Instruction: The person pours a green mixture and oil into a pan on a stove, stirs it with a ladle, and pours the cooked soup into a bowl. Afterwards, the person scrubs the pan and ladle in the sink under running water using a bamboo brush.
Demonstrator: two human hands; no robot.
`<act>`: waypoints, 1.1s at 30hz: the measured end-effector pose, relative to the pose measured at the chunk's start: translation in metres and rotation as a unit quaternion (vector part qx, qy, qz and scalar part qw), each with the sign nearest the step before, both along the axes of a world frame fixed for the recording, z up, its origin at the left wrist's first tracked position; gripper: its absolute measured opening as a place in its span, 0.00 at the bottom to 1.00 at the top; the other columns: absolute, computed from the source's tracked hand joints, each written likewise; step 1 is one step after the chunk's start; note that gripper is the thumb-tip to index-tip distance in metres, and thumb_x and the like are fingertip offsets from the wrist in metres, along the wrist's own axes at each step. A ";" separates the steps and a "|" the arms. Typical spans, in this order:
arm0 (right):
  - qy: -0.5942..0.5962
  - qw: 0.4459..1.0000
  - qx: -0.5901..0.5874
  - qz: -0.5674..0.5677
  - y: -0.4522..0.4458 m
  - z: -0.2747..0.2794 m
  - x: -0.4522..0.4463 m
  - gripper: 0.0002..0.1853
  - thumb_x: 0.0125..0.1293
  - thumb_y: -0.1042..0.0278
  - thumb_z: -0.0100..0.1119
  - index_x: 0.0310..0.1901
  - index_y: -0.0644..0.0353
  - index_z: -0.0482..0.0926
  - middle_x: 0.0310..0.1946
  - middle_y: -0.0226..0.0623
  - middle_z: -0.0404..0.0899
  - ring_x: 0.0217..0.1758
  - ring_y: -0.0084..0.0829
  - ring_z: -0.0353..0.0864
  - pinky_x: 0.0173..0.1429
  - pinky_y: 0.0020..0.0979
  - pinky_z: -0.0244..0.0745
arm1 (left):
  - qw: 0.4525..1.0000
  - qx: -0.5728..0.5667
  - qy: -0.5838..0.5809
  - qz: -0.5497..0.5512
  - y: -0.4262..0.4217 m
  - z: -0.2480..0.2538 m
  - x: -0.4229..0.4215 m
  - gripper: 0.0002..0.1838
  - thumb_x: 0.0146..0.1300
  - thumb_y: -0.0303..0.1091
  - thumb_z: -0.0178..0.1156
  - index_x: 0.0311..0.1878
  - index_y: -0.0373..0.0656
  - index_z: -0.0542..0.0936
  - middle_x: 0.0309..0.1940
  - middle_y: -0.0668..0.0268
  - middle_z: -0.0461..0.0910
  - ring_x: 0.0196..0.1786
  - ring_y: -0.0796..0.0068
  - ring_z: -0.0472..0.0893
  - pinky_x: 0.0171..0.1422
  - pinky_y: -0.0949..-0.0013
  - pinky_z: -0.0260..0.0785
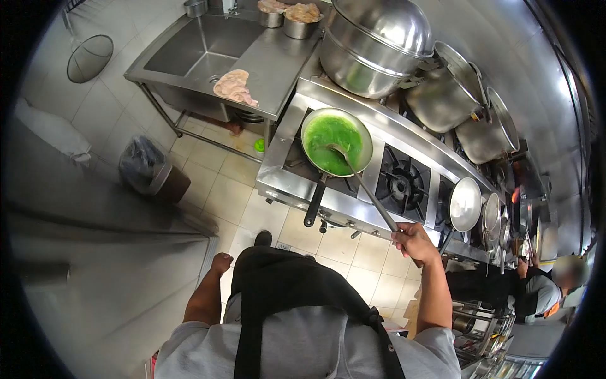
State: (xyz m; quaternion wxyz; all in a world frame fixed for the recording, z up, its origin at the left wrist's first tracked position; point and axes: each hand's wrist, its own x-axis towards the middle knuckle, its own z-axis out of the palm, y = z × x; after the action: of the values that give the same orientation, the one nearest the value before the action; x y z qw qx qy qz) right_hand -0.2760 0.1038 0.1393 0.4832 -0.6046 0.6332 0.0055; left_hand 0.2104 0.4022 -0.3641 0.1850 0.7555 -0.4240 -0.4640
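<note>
My right hand (411,244) is wrapped around the long handle of a ladle (377,203). The ladle's bowl end rests in bright green liquid (328,134) inside a frying pan (368,151). That pan sits on the left burner of the stove (297,183), its black handle (315,201) pointing towards me and touched by neither hand. My left hand (221,263) hangs low beside my apron, away from the stove, with its fingers curled and nothing visible in them.
Left of the stove is a steel sink counter (268,69) with raw meat (236,87) on it. Large pots (442,95) line the stove's back. More pans (465,204) stand to the right, near another person (530,287). A lined bin (151,167) stands at left.
</note>
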 end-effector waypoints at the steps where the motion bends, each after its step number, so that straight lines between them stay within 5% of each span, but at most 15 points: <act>1: -0.015 1.000 -0.010 -0.021 0.004 -0.004 0.002 0.12 0.63 0.67 0.55 0.44 0.66 0.79 0.17 0.31 0.71 0.13 0.20 0.67 0.21 0.26 0.64 | 0.999 0.001 0.011 0.036 -0.001 0.002 0.000 0.07 0.56 0.32 0.57 0.33 0.37 0.79 0.27 0.59 0.79 0.30 0.65 0.77 0.37 0.63 0.71; 2: -0.030 0.998 -0.020 -0.043 0.006 -0.007 0.005 0.13 0.63 0.68 0.55 0.45 0.66 0.79 0.17 0.31 0.71 0.13 0.20 0.66 0.21 0.25 0.63 | 0.997 0.003 0.022 0.071 0.000 0.001 0.000 0.07 0.57 0.29 0.61 0.36 0.35 0.79 0.26 0.62 0.79 0.25 0.72 0.76 0.31 0.68 0.71; 6: -0.013 0.993 -0.114 -0.037 0.000 -0.020 0.025 0.13 0.64 0.67 0.55 0.45 0.67 0.79 0.17 0.30 0.71 0.14 0.20 0.68 0.21 0.26 0.64 | 0.999 -0.052 0.001 -0.017 0.009 -0.003 0.007 0.08 0.57 0.30 0.61 0.36 0.35 0.78 0.25 0.62 0.78 0.26 0.71 0.77 0.32 0.66 0.72; 10: 0.050 0.978 -0.200 0.013 -0.028 -0.066 0.020 0.12 0.63 0.65 0.54 0.39 0.67 0.77 0.21 0.45 0.78 0.22 0.40 0.78 0.31 0.39 0.70 | 0.999 -0.034 -0.002 -0.013 0.011 -0.005 0.009 0.07 0.56 0.29 0.61 0.35 0.36 0.78 0.25 0.61 0.78 0.26 0.70 0.77 0.33 0.66 0.72; 11: 0.059 0.980 -0.191 0.001 -0.030 -0.064 0.029 0.12 0.62 0.65 0.54 0.38 0.67 0.76 0.26 0.54 0.79 0.31 0.51 0.80 0.39 0.43 0.71 | 0.999 -0.031 -0.001 -0.009 0.012 -0.006 0.009 0.07 0.56 0.29 0.61 0.35 0.36 0.78 0.25 0.62 0.78 0.26 0.70 0.77 0.32 0.66 0.72; 13: 0.065 0.966 -0.250 0.028 -0.037 -0.079 0.030 0.12 0.62 0.65 0.55 0.39 0.67 0.76 0.27 0.56 0.79 0.34 0.54 0.80 0.40 0.44 0.71 | 0.999 -0.032 0.003 0.001 0.011 -0.008 0.010 0.07 0.55 0.29 0.62 0.36 0.36 0.77 0.26 0.62 0.78 0.26 0.70 0.77 0.32 0.67 0.71; 17: 0.093 0.962 -0.253 0.040 -0.036 -0.081 0.036 0.12 0.62 0.65 0.55 0.40 0.67 0.76 0.31 0.61 0.78 0.41 0.60 0.77 0.44 0.47 0.70 | 0.999 0.026 -0.031 0.000 0.012 0.001 0.006 0.11 0.57 0.37 0.50 0.31 0.46 0.82 0.34 0.56 0.81 0.44 0.53 0.79 0.51 0.54 0.71; 20: 0.104 0.955 -0.265 0.082 -0.032 -0.087 0.026 0.11 0.63 0.66 0.54 0.39 0.68 0.75 0.24 0.56 0.78 0.29 0.52 0.80 0.36 0.42 0.73 | 0.999 0.039 -0.025 -0.012 0.018 -0.010 0.009 0.12 0.58 0.37 0.50 0.32 0.46 0.82 0.34 0.56 0.81 0.44 0.53 0.79 0.52 0.54 0.72; 23: -0.009 0.995 -0.086 -0.048 -0.022 -0.065 0.034 0.10 0.65 0.67 0.53 0.36 0.68 0.75 0.17 0.43 0.75 0.15 0.34 0.75 0.24 0.32 0.71 | 0.998 0.023 -0.013 -0.061 0.020 -0.032 0.012 0.11 0.57 0.36 0.50 0.32 0.46 0.82 0.35 0.56 0.81 0.44 0.52 0.79 0.51 0.54 0.72; 26: -0.033 0.997 -0.037 -0.057 -0.014 -0.039 0.040 0.10 0.65 0.68 0.52 0.34 0.67 0.75 0.14 0.32 0.70 0.10 0.20 0.65 0.15 0.25 0.62 | 0.999 0.023 -0.019 -0.030 0.012 -0.018 0.003 0.10 0.56 0.36 0.52 0.32 0.44 0.82 0.33 0.57 0.80 0.41 0.56 0.79 0.48 0.57 0.71; 29: -0.071 0.994 -0.003 -0.077 -0.010 -0.034 0.035 0.09 0.65 0.69 0.52 0.33 0.66 0.76 0.14 0.33 0.70 0.10 0.21 0.65 0.15 0.26 0.60 | 0.997 0.041 0.015 0.068 -0.001 -0.009 -0.003 0.08 0.54 0.31 0.61 0.35 0.37 0.78 0.24 0.63 0.78 0.25 0.72 0.77 0.28 0.68 0.69; 33: -0.152 0.972 0.065 -0.167 -0.003 -0.035 0.024 0.08 0.65 0.69 0.53 0.35 0.67 0.76 0.13 0.32 0.70 0.09 0.21 0.63 0.13 0.24 0.57 | 1.000 0.021 0.011 -0.014 -0.022 0.019 -0.005 0.10 0.57 0.35 0.58 0.35 0.38 0.81 0.29 0.60 0.81 0.30 0.67 0.79 0.35 0.64 0.72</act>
State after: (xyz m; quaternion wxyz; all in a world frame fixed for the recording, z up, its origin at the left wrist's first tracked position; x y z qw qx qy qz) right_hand -0.2520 0.1005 0.1038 0.6064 -0.4509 0.6427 -0.1261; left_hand 0.2058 0.3798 -0.3452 0.1677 0.7481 -0.4226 -0.4834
